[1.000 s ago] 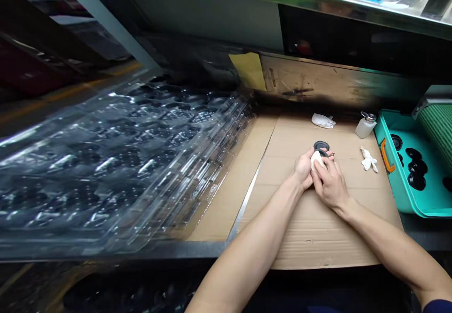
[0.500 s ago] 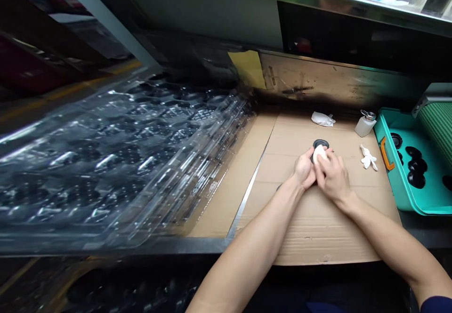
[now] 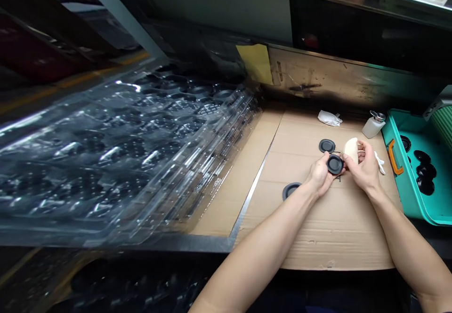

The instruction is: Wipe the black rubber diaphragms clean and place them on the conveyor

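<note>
My left hand (image 3: 319, 175) is closed on a round black disc (image 3: 335, 164) with a raised rim, its flat side facing up. Just to the right, my right hand (image 3: 367, 168) grips a cream-coloured pad (image 3: 351, 150), held slightly apart from the disc. A second black disc (image 3: 326, 145) lies on the cardboard (image 3: 318, 228) just beyond my left hand. Another dark disc (image 3: 290, 190) rests beside my left forearm, partly hidden by it. A crumpled white cloth (image 3: 380, 163) shows behind my right hand.
Stacked clear plastic trays (image 3: 197, 148) with round pockets cover the left of the bench. Farther back are a white wipe (image 3: 329, 118) and a pump bottle (image 3: 373, 125). At right stands a teal bin (image 3: 406, 193) with an orange handle and several black parts.
My right hand has lifted the cream pad off the disc and moved right, uncovering the disc in my left hand. The view has shifted slightly left.
</note>
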Motion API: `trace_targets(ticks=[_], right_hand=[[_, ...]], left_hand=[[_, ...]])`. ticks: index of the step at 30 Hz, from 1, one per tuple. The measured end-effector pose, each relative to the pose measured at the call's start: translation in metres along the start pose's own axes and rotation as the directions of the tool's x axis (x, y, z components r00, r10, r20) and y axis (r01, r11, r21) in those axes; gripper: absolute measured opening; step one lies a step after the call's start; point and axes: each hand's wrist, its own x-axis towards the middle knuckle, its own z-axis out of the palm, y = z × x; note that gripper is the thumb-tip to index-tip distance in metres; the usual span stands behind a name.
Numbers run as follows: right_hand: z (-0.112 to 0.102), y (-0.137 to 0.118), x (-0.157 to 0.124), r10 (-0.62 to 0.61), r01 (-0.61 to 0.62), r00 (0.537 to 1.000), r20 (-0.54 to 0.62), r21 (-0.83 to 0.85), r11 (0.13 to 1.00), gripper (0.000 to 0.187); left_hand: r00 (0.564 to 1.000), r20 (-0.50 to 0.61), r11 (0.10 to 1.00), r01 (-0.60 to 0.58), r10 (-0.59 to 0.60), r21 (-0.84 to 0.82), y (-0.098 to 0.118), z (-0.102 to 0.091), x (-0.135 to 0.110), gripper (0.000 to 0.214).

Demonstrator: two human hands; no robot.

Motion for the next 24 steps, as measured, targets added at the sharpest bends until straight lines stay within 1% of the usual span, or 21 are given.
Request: trace_targets(ticks=[2, 4, 6, 9, 12, 14, 18, 21, 22, 24], right_hand=[[-0.001, -0.007, -0.005, -0.010, 0.001, 0.994, 0.108, 0.080, 0.997, 0.056], [0.001, -0.018, -0.013, -0.013, -0.007, 0.978, 0.207, 0.096, 0.995, 0.047], [0.004, -0.030, -0.021, 0.000, -0.024, 0.964, 0.266, 0.087, 0.996, 0.045], [0.009, -0.045, -0.025, 0.003, -0.017, 0.962, 0.273, 0.049, 0.999, 0.051], [0.013, -0.054, -0.020, 0.062, -0.052, 0.979, 0.196, -0.055, 0.997, 0.050], [0.014, -0.056, -0.019, 0.095, -0.081, 0.980, 0.175, -0.086, 0.993, 0.047], [0.015, -0.057, -0.022, 0.080, -0.064, 0.969, 0.234, -0.076, 0.995, 0.047], [0.013, -0.053, -0.019, 0.134, -0.105, 0.970, 0.202, -0.149, 0.983, 0.043], [0.011, -0.051, -0.018, 0.129, -0.095, 0.967, 0.219, -0.161, 0.982, 0.042], [0.006, -0.047, -0.015, 0.078, -0.032, 0.949, 0.305, -0.152, 0.988, 0.042]], left_hand=[[1.000, -0.022, 0.999, -0.019, 0.018, -0.040, 0.002, 0.002, 0.001, 0.042], [0.999, -0.028, 0.997, -0.039, 0.037, -0.067, 0.005, 0.002, 0.001, 0.042], [0.998, -0.035, 0.995, -0.054, 0.051, -0.079, 0.007, 0.003, 0.000, 0.043], [0.997, -0.027, 0.993, -0.074, 0.072, -0.094, 0.005, 0.004, -0.001, 0.042], [0.997, 0.000, 0.993, -0.073, 0.073, -0.088, 0.001, 0.004, -0.002, 0.044], [0.998, -0.006, 0.995, -0.070, 0.070, -0.073, -0.001, 0.003, -0.001, 0.044], [0.997, -0.008, 0.995, -0.077, 0.077, -0.066, -0.004, 0.002, 0.001, 0.045], [0.992, 0.032, 0.990, -0.124, 0.126, -0.069, -0.002, 0.003, 0.002, 0.044], [0.990, 0.024, 0.988, -0.136, 0.138, -0.067, -0.001, 0.004, 0.002, 0.043], [0.990, -0.019, 0.988, -0.144, 0.143, -0.054, 0.002, 0.004, 0.002, 0.041]])
